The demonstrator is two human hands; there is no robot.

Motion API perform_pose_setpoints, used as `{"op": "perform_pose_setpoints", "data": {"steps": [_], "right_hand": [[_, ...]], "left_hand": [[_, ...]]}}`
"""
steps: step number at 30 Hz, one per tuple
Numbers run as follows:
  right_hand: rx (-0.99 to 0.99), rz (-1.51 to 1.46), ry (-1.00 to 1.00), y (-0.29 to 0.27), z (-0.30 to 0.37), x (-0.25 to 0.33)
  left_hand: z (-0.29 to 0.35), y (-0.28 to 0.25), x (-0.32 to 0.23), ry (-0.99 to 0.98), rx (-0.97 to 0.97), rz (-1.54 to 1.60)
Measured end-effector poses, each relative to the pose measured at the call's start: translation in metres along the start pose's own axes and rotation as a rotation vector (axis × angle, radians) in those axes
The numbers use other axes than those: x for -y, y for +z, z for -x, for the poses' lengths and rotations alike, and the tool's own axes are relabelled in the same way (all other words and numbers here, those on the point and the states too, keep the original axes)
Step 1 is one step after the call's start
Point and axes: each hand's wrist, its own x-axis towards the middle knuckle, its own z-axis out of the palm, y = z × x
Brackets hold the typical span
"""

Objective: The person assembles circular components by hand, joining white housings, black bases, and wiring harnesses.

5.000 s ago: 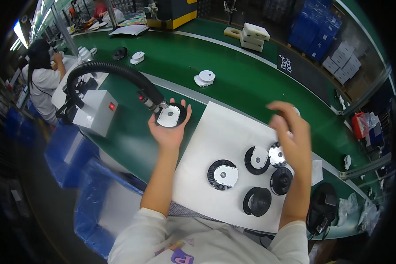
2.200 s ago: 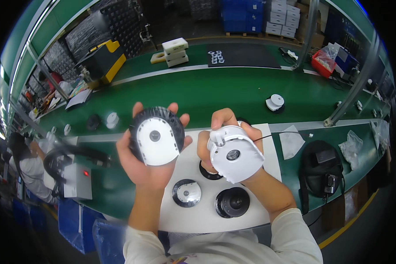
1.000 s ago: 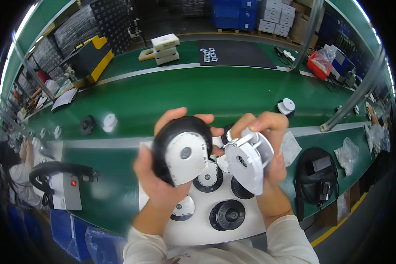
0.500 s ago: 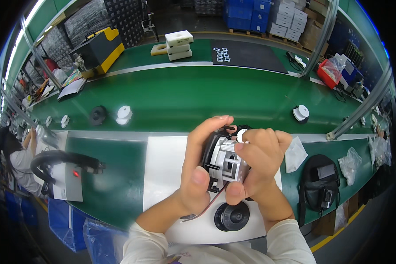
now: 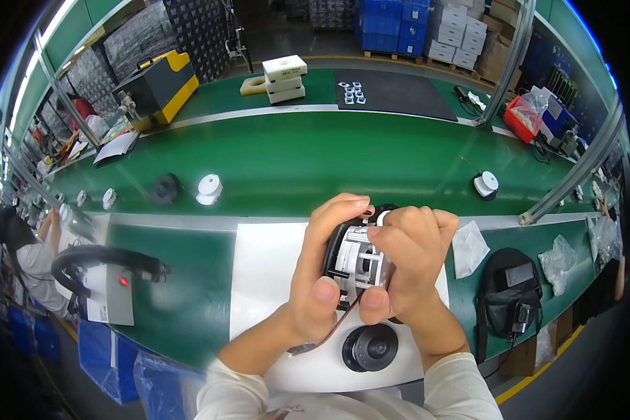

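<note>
Between my two hands is a black-and-silver round device [image 5: 362, 260] with an open silver frame, held above a white sheet [image 5: 259, 280]. My left hand [image 5: 316, 280] wraps its black side, with the thumb across the near edge. My right hand [image 5: 414, 255] is curled over the silver side, its thumb at the lower edge and its fingers bent over the top. Thin dark and red wires [image 5: 341, 322] hang from the device toward the sheet. Just below my hands, a black round ribbed part [image 5: 371, 348] lies on the sheet. My palms hide parts of the device.
White round parts [image 5: 209, 189] [image 5: 486, 185] and a black disc [image 5: 165, 189] lie on the green conveyor belt [image 5: 294, 154]. A grey-white box with a black hose [image 5: 112, 290] stands left. A black pouch [image 5: 509, 297] and a white cloth [image 5: 470, 250] lie right. Another person [image 5: 38, 259] sits far left.
The round parts on the belt have shifted to the right. My hands have sunk slightly while keeping their hold on the device.
</note>
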Motion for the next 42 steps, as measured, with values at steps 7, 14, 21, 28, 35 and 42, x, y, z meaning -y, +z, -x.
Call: {"op": "perform_pose_setpoints", "data": {"steps": [7,14,21,28,35,42], "right_hand": [[0.032,0.089,-0.018,-0.007,-0.002,0.005],[0.025,0.051,-0.025,-0.001,-0.005,0.005],[0.172,-0.249,-0.04,0.007,-0.007,-0.015],[-0.141,-0.378,-0.261,0.037,-0.001,-0.043],[-0.139,-0.355,-0.151,0.043,0.007,-0.041],[-0.058,-0.005,-0.016,0.03,0.014,-0.036]], "left_hand": [[-0.002,-0.002,0.003,0.008,0.017,-0.006],[-0.002,-0.002,0.005,0.03,0.067,0.006],[-0.007,-0.001,-0.001,-0.079,0.196,0.084],[-0.019,0.006,0.002,-0.062,0.21,0.099],[-0.017,0.009,0.013,0.013,0.164,0.13],[-0.026,-0.014,0.018,0.198,0.033,-0.188]]}}
